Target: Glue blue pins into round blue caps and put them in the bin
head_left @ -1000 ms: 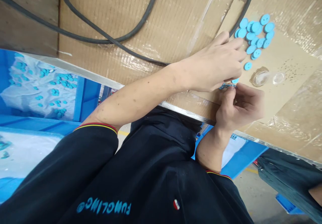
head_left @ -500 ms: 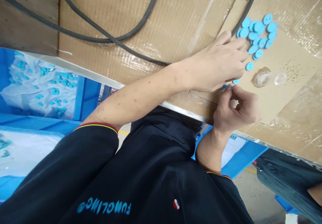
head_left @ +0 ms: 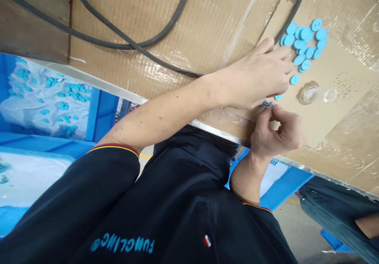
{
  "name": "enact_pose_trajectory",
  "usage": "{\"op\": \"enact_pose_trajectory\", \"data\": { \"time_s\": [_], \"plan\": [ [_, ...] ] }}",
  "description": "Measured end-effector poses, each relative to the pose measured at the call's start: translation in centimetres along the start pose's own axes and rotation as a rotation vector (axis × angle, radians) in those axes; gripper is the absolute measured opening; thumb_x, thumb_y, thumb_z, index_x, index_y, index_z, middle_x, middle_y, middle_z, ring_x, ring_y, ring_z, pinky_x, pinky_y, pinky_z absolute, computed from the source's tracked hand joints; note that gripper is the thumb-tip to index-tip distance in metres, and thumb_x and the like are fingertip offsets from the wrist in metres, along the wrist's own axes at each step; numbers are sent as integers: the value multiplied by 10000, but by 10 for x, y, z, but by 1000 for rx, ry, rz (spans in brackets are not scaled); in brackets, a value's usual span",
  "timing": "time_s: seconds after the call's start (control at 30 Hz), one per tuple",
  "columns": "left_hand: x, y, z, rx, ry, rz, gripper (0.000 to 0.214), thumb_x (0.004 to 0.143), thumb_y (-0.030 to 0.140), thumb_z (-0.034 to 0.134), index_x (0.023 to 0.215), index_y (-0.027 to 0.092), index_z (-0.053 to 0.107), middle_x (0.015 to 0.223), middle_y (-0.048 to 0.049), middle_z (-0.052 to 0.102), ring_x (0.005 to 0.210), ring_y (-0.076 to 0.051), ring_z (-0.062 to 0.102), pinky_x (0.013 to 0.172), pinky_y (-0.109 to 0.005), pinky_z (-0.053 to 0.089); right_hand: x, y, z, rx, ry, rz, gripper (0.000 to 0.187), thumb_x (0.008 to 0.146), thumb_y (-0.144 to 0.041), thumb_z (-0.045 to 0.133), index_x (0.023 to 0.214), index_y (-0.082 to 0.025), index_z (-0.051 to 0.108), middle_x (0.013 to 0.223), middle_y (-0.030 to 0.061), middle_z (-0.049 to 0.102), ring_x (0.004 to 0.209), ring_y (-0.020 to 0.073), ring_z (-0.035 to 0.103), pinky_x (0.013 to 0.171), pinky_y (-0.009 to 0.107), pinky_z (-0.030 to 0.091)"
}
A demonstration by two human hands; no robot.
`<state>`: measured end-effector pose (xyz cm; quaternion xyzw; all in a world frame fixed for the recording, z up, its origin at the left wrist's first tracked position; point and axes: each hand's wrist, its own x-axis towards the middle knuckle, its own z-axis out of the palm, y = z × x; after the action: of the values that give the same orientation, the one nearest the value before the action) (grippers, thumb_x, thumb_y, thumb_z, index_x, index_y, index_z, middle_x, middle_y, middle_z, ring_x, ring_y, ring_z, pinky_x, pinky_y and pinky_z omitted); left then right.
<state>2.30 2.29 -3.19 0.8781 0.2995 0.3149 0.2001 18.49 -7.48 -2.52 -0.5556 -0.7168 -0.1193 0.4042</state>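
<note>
My left hand (head_left: 260,76) reaches across the cardboard with its fingers curled down and mostly hidden, so what they hold cannot be made out. Just below it, my right hand (head_left: 275,131) is closed in a pinch at a small blue piece (head_left: 266,103). The two hands almost meet around this piece, whose shape is largely covered. A single blue disc (head_left: 278,97) lies beside my left fingertips, and another blue disc (head_left: 294,79) sits a little farther away. Beyond them is a loose pile of round blue discs (head_left: 304,33), some with small holes.
Right of the hands, a small clear cup (head_left: 310,93) stands on a stained cardboard sheet (head_left: 340,70). A black cable (head_left: 166,62) loops over the table. Blue bins (head_left: 100,115) with more blue pieces are below the edge at left. Another person's arm (head_left: 368,226) shows at lower right.
Both hands stay nearly in place; the right one has shifted very slightly at the small blue piece. The view has moved a little, and the discs lie as before.
</note>
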Motion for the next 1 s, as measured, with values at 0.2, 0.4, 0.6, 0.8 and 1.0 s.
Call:
{"op": "enact_pose_trajectory", "data": {
  "time_s": [0.2, 0.4, 0.6, 0.8, 1.0],
  "plan": [
    [1, -2, -1, -30, 25, 30, 267, 908, 256, 685, 653, 195, 635, 764, -23, 583, 1148, -303, 674, 1015, -492, 506, 1, 0, 0, 41, 2, -26, 105, 873, -91, 745, 820, -168, 698, 701, -49, 699, 593, 54, 599, 584, 181, 469],
    [0, -3, -6, 40, -55, 80, 286, 984, 278, 614, 714, 191, 646, 837, -29, 596, 1204, -306, 670, 978, -475, 532, -1, 0, 1, 58, 8, 19, 109, 851, -86, 734, 786, -168, 702, 668, -50, 675, 567, 61, 589, 571, 190, 460],
    [-1, -3, -1, 20, -20, 50, 252, 958, 268, 659, 718, 193, 641, 830, -26, 610, 1210, -311, 674, 982, -475, 536, 7, 0, -3, 125, -89, 153, 90, 856, -124, 724, 823, -193, 675, 673, -60, 644, 547, 71, 574, 577, 205, 431],
    [4, 6, -16, 138, -161, 84, 195, 897, 66, 579, 730, 159, 616, 880, -57, 611, 1235, -381, 669, 1054, -603, 513, 8, 1, -9, 130, -260, 252, 158, 1023, -315, 633, 889, -232, 646, 748, 2, 636, 624, 157, 596, 673, 320, 464],
    [7, 12, -25, 102, -274, 1, 196, 904, 36, 544, 797, 141, 671, 980, -81, 649, 1299, -370, 610, 1108, -606, 445, 0, 8, -3, 109, -165, 104, 119, 988, -260, 668, 875, -221, 669, 723, -22, 653, 596, 128, 583, 630, 287, 454]
  ]
}}
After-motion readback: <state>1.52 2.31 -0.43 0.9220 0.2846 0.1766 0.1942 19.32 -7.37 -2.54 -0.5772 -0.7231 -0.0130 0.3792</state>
